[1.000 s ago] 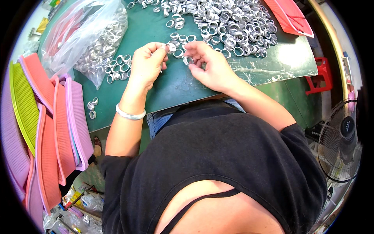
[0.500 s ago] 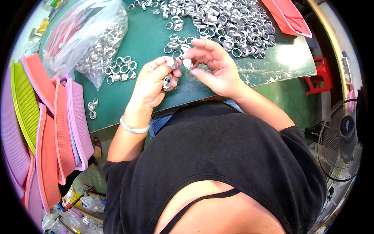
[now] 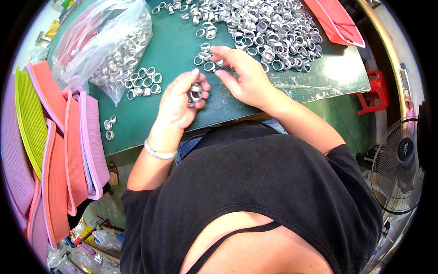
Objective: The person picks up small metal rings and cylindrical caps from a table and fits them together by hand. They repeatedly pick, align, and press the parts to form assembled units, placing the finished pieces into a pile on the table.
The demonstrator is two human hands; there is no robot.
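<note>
Several silver-coloured metal rings (image 3: 195,93) sit in the curled fingers of my left hand (image 3: 177,101), just above the table's near edge. My right hand (image 3: 250,78) reaches over a small cluster of rings (image 3: 201,58), thumb and fingers apart; whether its fingertips touch a ring there is hard to make out. Beyond it spreads a large heap of similar rings (image 3: 273,29). To the left, a group of rings (image 3: 143,82) lies close together in rows, and a few more rings (image 3: 109,127) lie near the table's left edge.
A clear plastic bag (image 3: 102,41) full of rings lies on the green table (image 3: 173,50). At the far right is a red tray (image 3: 335,20). Stacked plastic baskets (image 3: 57,182) crowd the left side. A red stool (image 3: 376,91) and a fan (image 3: 401,160) stand at right.
My hands have drawn apart. The right has moved over the small ring cluster, while the left has closed further around its rings; a ring raised at its fingertips no longer shows there.
</note>
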